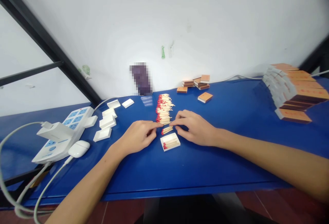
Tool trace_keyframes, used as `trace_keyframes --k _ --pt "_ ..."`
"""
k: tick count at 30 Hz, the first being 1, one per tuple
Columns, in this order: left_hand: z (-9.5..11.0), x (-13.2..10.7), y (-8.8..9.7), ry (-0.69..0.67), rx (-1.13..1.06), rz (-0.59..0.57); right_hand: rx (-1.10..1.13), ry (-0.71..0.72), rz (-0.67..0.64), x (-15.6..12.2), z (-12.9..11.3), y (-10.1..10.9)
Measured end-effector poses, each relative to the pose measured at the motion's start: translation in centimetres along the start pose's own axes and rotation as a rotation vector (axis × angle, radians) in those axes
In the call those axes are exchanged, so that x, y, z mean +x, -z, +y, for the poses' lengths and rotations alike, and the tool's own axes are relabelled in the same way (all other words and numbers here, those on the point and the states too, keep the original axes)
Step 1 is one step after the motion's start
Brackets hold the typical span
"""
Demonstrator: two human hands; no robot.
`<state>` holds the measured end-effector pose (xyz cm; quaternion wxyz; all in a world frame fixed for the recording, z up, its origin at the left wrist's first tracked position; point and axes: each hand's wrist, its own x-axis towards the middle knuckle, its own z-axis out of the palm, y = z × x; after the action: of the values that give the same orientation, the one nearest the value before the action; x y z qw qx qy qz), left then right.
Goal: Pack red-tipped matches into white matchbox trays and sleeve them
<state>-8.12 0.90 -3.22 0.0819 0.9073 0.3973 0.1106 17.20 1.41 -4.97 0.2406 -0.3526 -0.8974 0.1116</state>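
A long pile of red-headed matches (164, 109) lies on the blue table, heads to the left. Just in front of it is a small separate group of matches (167, 130). My left hand (140, 135) reaches in from the left, index finger stretched out to the head ends and thumb apart from it. From the right, my right hand (191, 126) points its index finger at the stick ends, its fingers partly spread. Neither hand grips anything. Nearer to me sits a white matchbox tray (170, 141) with a few matches inside.
White empty trays (106, 122) lie to the left, beside a power strip (74, 121) with a charger, cables and a white earphone case (79, 148). Several orange matchboxes (205, 97) are at the back; a large stack of matchboxes (295, 87) stands right. A blurred dark phone-like object (141, 78) leans on the wall.
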Motion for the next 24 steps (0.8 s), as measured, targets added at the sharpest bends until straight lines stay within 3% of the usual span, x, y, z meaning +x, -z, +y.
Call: trace_keyframes --k 8,24 --pt "-0.2 -0.16 0.09 0.018 0.0 0.115 -0.003 0.006 -0.015 -0.01 -0.08 -0.05" --pt "-0.21 -0.09 0.08 0.009 0.016 0.077 -0.04 0.009 -0.057 -0.01 0.06 0.03"
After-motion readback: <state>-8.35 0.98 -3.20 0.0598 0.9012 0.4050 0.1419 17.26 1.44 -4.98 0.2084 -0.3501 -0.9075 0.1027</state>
